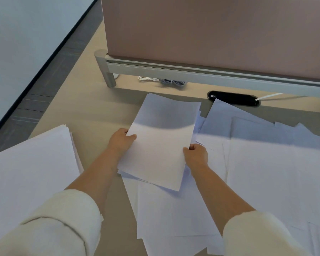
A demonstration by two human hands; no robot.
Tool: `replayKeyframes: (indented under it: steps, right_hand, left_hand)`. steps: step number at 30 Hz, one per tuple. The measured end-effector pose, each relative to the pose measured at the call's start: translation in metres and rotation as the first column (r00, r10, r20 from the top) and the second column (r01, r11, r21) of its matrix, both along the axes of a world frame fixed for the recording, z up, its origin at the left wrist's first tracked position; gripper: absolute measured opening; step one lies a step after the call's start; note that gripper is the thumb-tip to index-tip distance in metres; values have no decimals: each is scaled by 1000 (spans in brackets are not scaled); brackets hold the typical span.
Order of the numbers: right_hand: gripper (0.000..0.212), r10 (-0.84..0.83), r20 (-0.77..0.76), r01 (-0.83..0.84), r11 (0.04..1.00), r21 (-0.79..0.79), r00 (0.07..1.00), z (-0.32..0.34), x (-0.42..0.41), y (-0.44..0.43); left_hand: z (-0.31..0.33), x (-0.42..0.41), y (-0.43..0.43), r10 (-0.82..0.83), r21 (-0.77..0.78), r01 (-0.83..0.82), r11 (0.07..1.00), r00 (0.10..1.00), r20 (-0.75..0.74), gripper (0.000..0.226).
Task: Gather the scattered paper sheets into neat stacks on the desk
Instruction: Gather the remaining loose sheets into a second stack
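Writing: none readable; every sheet shows blank white, and a small pale label on the cable port is too blurred to read.
Sleeves: cream sleeves (50, 226) pushed up both forearms, nearest the camera.
Loose sheets: scattered sheets (266, 182) lie overlapping on the desk (92, 111), under and to the right of the held bundle, reaching the near edge.
Side stack: a roughly squared stack (31, 174) lies left of the held bundle, apart from it, its edges slightly fanned.
Held bundle: a bundle of sheets (161, 145) sits between the two hands, tilted, its near corner over the loose sheets.
Left hand: left hand (121, 140) grips the bundle's left edge, thumb on top, fingers beneath.
Right hand: right hand (197, 154) pinches the bundle's right edge near its lower corner, fingers curled.
Cable port: a black oval cable port (233, 98) lies beyond the bundle, to its right, with a white cable leaving it.
Partition: a pink-brown partition (211, 34) on a grey rail stands beyond the bundle; coiled cables (163, 81) lie under it.
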State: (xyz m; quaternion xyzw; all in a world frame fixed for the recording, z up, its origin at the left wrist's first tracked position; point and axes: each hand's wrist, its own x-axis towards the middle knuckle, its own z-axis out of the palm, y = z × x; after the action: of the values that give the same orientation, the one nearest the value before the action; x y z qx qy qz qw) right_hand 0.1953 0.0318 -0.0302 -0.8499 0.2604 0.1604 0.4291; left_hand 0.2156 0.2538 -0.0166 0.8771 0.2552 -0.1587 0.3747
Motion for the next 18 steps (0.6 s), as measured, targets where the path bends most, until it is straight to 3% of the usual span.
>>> replayKeyframes:
  steps: [3, 10, 16, 18]
  right_hand:
    - [38, -70, -4, 70, 997, 40, 998, 0, -3, -2]
    - [17, -212, 16, 208, 969, 133, 977, 0, -9, -9]
    - [10, -96, 23, 93, 990, 107, 995, -4, -6, -15]
    - [23, -85, 24, 82, 992, 98, 996, -7, -6, -14]
  left_hand:
    - [0, 5, 1, -15, -92, 12, 996, 999, -35, 17]
    - [-1, 6, -1, 64, -267, -77, 961, 996, -57, 23]
    - [10, 1, -11, 13, -469, -3, 883, 1000, 18, 5]
    - [16, -2, -12, -11, -559, 24, 829, 1000, 27, 11]
